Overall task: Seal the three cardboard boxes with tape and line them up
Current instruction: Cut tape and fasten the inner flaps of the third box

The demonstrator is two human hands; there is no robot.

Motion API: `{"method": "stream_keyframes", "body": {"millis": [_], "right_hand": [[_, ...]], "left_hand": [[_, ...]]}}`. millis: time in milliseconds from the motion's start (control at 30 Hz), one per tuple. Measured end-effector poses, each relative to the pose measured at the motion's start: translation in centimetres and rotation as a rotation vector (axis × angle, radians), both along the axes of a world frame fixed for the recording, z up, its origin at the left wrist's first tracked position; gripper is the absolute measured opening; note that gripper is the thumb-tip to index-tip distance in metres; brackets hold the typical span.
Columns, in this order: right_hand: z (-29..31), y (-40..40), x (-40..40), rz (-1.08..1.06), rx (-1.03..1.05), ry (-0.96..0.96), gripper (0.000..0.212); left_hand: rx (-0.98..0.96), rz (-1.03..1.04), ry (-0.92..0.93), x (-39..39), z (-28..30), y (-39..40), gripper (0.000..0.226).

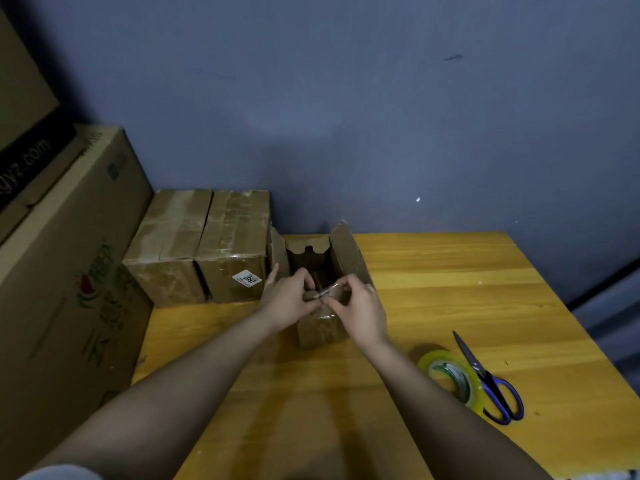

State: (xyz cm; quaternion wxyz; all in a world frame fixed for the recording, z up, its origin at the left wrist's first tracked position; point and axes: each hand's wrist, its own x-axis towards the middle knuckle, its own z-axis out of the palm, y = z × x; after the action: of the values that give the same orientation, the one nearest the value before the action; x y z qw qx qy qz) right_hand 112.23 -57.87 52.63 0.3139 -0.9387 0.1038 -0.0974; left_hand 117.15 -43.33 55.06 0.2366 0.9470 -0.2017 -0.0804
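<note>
**Observer:** Walk me across, starting at the left.

**Operator:** Far left I see big stacked cartons off the table. Next come two taped boxes, the first sealed box touching the second sealed box, which carries a white label. They sit side by side against the wall, so I judge them finished and already lined up.

**Observer:** And the third?

**Operator:** The open box stands just right of those two, flaps up. I read that spot as chosen so it can join the row once closed.

**Observer:** Hands?

**Operator:** Both arms reach forward over the near rim. My left hand has its fingers curled, pinching a strip of clear tape; the thumb sticks out toward the labelled box. My right hand pinches the same strip from the other side. I think I'm straightening the strip before sticking it down.

**Observer:** Further right?

**Operator:** The tape roll lies near my right forearm, with blue-handled scissors touching its right side, both within easy reach.
</note>
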Motion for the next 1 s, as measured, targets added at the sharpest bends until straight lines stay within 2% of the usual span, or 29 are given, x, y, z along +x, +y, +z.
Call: {"method": "stream_keyframes", "body": {"millis": [100,300,567,900,1000], "right_hand": [[-0.1,-0.2,0.3,0.009,0.048,0.003,0.023],[0.2,-0.3,0.6,-0.018,0.153,0.012,0.020],[0.9,-0.5,0.6,-0.015,0.250,0.051,0.019],[1.3,-0.4,0.1,0.025,0.235,-0.010,0.014],[1.2,-0.8,-0.2,0.075,0.255,-0.018,0.020]], "left_hand": [[-0.037,-0.008,0.028,0.1,0.3,0.3,0.015],[-0.110,-0.008,0.095,0.3,1.1,0.4,0.019],[-0.056,-0.003,0.133,1.3,1.4,0.5,0.022],[-0.129,0.121,0.178,1.2,0.6,0.3,0.022],[-0.151,0.182,0.192,1.1,0.4,0.2,0.017]]}}
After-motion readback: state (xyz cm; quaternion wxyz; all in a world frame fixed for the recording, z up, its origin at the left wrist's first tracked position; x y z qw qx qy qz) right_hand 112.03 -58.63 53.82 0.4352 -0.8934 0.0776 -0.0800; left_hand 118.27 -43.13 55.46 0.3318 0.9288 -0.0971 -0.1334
